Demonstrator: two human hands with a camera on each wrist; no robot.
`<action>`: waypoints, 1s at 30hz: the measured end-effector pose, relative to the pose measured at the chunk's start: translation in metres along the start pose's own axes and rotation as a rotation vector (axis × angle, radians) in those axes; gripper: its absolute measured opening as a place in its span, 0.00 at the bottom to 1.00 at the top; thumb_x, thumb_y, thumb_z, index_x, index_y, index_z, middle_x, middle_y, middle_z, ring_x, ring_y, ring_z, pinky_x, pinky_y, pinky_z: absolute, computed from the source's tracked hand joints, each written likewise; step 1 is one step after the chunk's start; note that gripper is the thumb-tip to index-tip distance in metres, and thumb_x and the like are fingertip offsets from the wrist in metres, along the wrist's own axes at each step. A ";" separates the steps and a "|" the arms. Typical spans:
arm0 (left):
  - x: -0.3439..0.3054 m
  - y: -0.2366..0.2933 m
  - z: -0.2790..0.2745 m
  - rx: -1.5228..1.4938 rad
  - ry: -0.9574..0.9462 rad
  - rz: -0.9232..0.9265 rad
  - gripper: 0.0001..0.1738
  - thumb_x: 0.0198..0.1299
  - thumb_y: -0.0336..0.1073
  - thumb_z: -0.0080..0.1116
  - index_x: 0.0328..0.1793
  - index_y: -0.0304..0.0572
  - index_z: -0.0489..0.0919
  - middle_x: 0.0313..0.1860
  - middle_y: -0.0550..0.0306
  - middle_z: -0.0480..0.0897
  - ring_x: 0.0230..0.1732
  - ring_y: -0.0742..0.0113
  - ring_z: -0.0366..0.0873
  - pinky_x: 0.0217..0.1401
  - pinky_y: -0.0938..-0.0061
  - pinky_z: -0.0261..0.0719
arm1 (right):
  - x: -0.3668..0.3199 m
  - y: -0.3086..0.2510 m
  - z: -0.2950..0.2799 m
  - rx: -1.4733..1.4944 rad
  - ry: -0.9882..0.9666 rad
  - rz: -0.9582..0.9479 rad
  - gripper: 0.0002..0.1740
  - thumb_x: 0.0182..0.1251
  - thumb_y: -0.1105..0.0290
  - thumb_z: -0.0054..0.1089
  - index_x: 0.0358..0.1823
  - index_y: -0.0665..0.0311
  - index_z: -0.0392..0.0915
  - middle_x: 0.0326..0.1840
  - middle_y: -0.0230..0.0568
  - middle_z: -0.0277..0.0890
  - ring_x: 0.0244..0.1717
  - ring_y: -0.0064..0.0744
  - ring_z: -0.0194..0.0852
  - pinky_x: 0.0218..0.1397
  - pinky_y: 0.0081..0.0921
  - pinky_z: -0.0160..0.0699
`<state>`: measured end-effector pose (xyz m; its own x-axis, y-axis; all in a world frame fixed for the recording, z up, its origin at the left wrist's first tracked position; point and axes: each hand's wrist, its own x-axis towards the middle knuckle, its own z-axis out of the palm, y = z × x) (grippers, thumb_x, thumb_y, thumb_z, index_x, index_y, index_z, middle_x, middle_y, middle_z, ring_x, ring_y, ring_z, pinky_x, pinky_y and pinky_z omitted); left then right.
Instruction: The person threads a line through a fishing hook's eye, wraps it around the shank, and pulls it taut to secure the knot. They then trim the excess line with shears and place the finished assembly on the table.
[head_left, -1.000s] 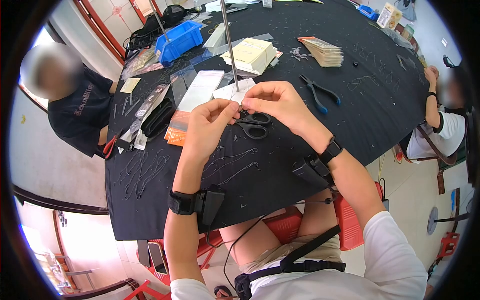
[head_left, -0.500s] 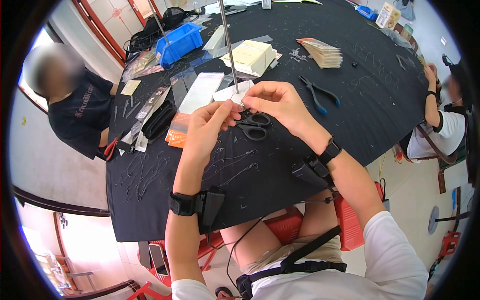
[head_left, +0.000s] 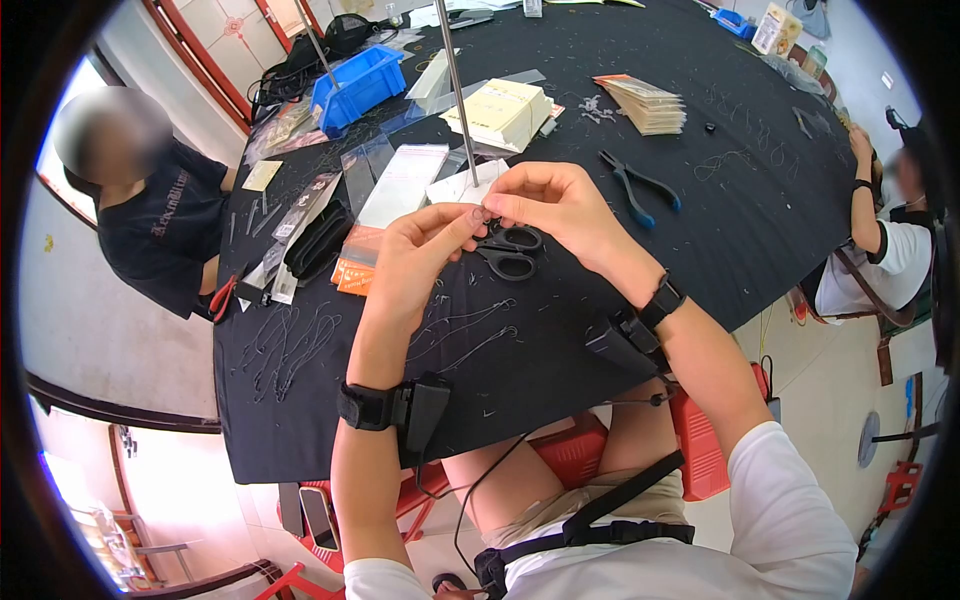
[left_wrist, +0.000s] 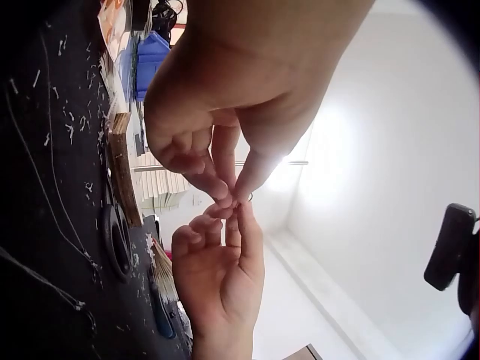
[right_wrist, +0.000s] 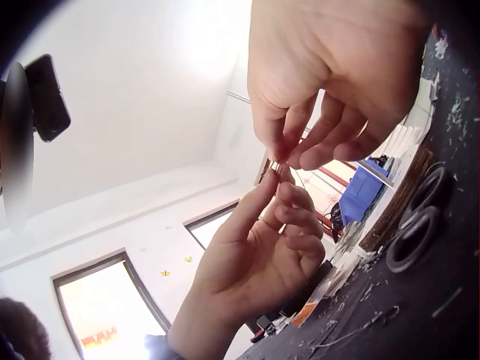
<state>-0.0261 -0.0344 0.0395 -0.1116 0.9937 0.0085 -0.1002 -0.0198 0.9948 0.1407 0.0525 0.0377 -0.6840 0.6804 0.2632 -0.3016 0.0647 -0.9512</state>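
My left hand (head_left: 415, 250) and right hand (head_left: 555, 205) meet fingertip to fingertip over the table. Between thumb and forefinger, each pinches a tiny shiny metal piece (right_wrist: 277, 166), mostly covered by the fingertips; its exact kind I cannot tell. A thin curved bit of it shows beside the fingertips in the left wrist view. Below the hands lie black-handled scissors (head_left: 512, 262), their blades hidden. Just beyond the fingertips, a metal rod (head_left: 462, 110) rises from a white-topped base (head_left: 450, 188) with a wooden side (left_wrist: 126, 169).
Blue-handled pliers (head_left: 640, 190) lie right of the hands. Dark looped cords (head_left: 285, 345) spread at the left. Card stacks (head_left: 500, 110), a blue bin (head_left: 358, 88), a black pouch (head_left: 318, 240) and plastic packets stand farther back. One person sits at each side.
My left thumb and fingertips have shifted slightly toward the right hand's fingertips, closing over the shiny metal piece that showed between them half a second ago. The right hand stays nearly in place.
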 end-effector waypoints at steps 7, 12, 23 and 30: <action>0.000 -0.001 0.000 -0.085 0.011 -0.034 0.08 0.56 0.31 0.57 0.39 0.33 0.80 0.30 0.61 0.80 0.31 0.79 0.72 0.36 0.87 0.68 | 0.000 0.001 -0.002 -0.003 -0.055 0.019 0.08 0.59 0.73 0.62 0.39 0.68 0.80 0.33 0.33 0.79 0.33 0.16 0.75 0.37 0.13 0.74; 0.001 -0.001 -0.002 -0.145 -0.027 -0.065 0.07 0.58 0.31 0.56 0.38 0.33 0.78 0.31 0.62 0.77 0.32 0.79 0.70 0.37 0.86 0.67 | 0.001 0.004 -0.003 -0.007 -0.065 0.025 0.09 0.58 0.73 0.62 0.39 0.68 0.80 0.33 0.34 0.80 0.34 0.17 0.76 0.38 0.14 0.76; 0.000 0.001 -0.001 0.019 0.031 -0.022 0.10 0.59 0.32 0.55 0.42 0.31 0.79 0.32 0.62 0.77 0.32 0.80 0.70 0.36 0.87 0.67 | 0.000 0.000 -0.001 -0.025 -0.017 -0.004 0.08 0.59 0.73 0.61 0.38 0.69 0.79 0.33 0.35 0.80 0.32 0.17 0.74 0.37 0.14 0.74; 0.000 -0.002 0.000 -0.033 0.028 -0.026 0.12 0.57 0.35 0.59 0.42 0.33 0.81 0.30 0.63 0.79 0.29 0.82 0.70 0.33 0.88 0.66 | 0.001 0.001 0.000 -0.009 -0.010 -0.008 0.08 0.59 0.73 0.61 0.39 0.69 0.80 0.33 0.34 0.79 0.32 0.16 0.73 0.36 0.13 0.73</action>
<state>-0.0256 -0.0340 0.0378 -0.1361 0.9905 -0.0205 -0.1358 0.0018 0.9907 0.1402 0.0533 0.0366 -0.6883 0.6722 0.2727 -0.3012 0.0772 -0.9504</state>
